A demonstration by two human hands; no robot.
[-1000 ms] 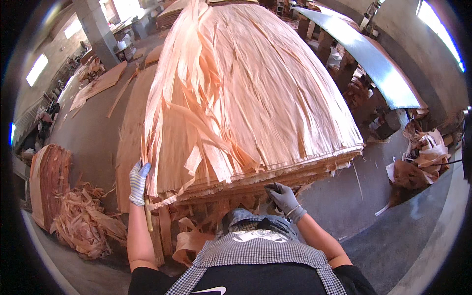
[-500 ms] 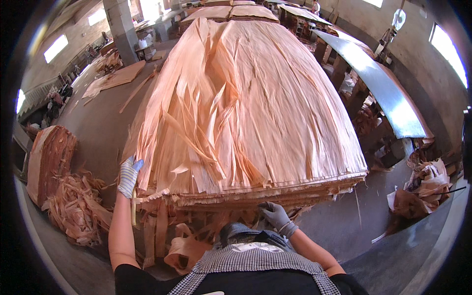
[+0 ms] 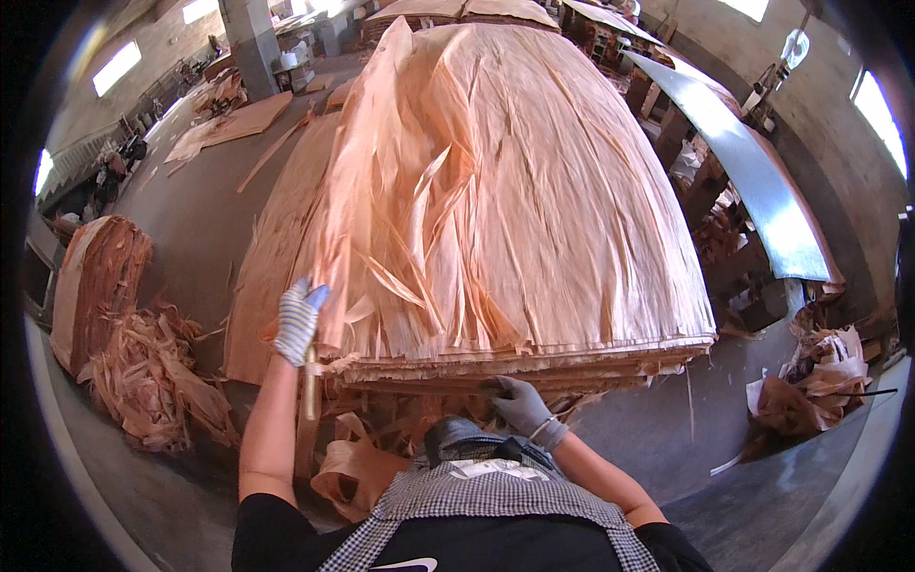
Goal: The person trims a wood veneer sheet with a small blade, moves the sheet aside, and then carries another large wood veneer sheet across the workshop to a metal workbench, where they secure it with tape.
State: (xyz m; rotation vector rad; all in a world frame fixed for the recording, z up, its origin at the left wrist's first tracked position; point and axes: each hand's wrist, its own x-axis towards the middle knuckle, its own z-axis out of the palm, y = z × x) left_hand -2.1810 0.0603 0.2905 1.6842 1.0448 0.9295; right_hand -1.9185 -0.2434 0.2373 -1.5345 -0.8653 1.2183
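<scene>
A tall stack of thin, peach-coloured wood veneer (image 3: 591,219) lies in front of me. On its left half the top veneer sheet (image 3: 381,191) is bunched into ridges, with torn strips standing up. My left hand (image 3: 299,324), in a striped glove with blue fingertips, is closed on that sheet's near left edge. Below this hand hangs a narrow yellowish stick-like piece (image 3: 311,386); whether the hand holds it I cannot tell. Against the stack's front edge, my right hand (image 3: 522,405) in a grey glove has its fingers curled together; what they grip, if anything, is hidden.
Shredded veneer scraps (image 3: 157,381) and an upright veneer bundle (image 3: 100,296) stand at the left. A curled scrap (image 3: 355,474) lies beneath the stack's front. To the right are a long shiny sheet (image 3: 743,162) on supports and more scraps (image 3: 810,391). A pillar (image 3: 250,48) rises behind.
My left hand has moved right and up with the sheet's edge, uncovering a strip of veneer along the left side. The right hand has shifted slightly left and stays by the front edge.
</scene>
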